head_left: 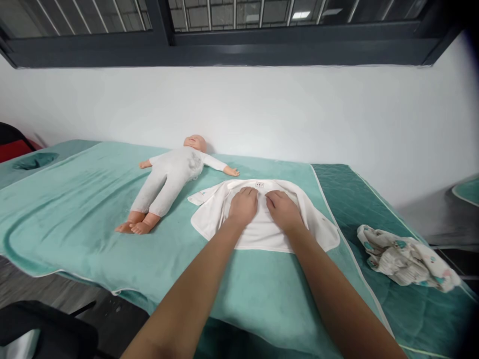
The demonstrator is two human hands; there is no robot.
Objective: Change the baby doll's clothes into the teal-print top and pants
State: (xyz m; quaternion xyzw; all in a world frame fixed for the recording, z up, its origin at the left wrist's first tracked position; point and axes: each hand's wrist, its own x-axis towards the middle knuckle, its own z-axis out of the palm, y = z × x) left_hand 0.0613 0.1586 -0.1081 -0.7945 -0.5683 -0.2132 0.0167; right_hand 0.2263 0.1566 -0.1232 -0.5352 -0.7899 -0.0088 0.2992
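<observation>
Evidently, the laying-out of the white shirt is well along; it lies spread on the pale green blanket, its lower hem toward the person and its collar away, with a bare stretch of blanket just nearer than that hem; the middle looks fairly flat, while the sides and sleeves sit in loose folds, so I would judge that some smoothing is left there; nothing lies inside the shirt. Both hands rest on it, close together but apart, a little short of its collar; the left hand is curled narrow with the fingers turned down onto the cloth; the right hand is bunched too, thumb close to the fingers; whether either one pinches fabric I cannot tell. To the right of the shirt, well apart from it, a patterned cloth lies crumpled, neither spread nor folded; left of the shirt and reaching farther back than it, the doll lies face up in its white cloth body, arms out, one of its hands just beyond the shirt's upper edge, the shirt not on it; behind the shirt rises the white wall.
</observation>
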